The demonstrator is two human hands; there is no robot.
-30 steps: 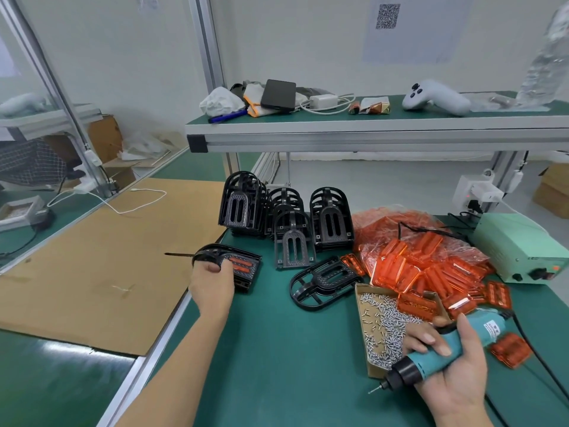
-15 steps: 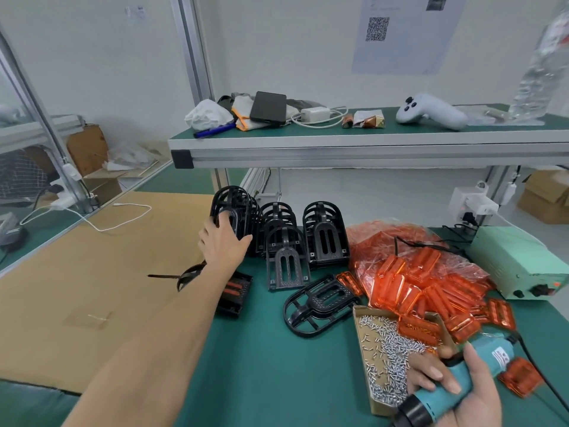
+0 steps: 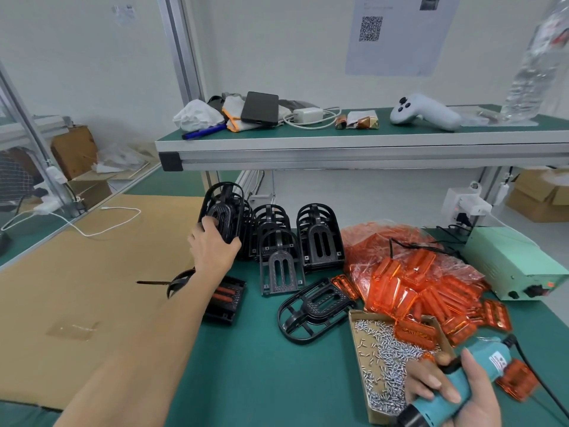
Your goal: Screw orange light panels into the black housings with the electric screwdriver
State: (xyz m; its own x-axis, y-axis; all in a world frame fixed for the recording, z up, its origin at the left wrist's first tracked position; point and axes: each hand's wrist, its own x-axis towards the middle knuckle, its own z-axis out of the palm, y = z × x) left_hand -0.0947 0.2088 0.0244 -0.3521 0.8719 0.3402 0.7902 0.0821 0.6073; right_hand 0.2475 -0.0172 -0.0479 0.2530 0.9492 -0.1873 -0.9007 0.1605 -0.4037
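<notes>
The left hand (image 3: 212, 248) reaches out over the green table (image 3: 246, 365) and grips the front black housing (image 3: 223, 211) of the leftmost upright stack, fingers curled round its lower edge and the thumb on its face. The right hand (image 3: 455, 396), at the lower right, wraps its fingers and thumb round the teal electric screwdriver (image 3: 452, 386), whose black nose runs out of the bottom of the frame.

Three stacks of housings stand upright side by side at the back of the table; how many pieces each stack holds cannot be told. One more housing (image 3: 278, 268) leans upright in front of the middle stack, and one housing (image 3: 314, 309) lies flat just in front of it. A sixth item, a finished housing (image 3: 228, 298) with orange showing through its slots, lies flat under the left forearm, near the table's left edge.

The orange light panels (image 3: 409, 288) lie in a loose heap spilling from a clear bag right of the housings; they are too many and too overlapped to count. One panel (image 3: 414, 332) rests on the cardboard screw box (image 3: 358, 349), which holds a mass of small silver screws (image 3: 385, 359). One pale green power unit (image 3: 517, 263) sits at the far right.
</notes>
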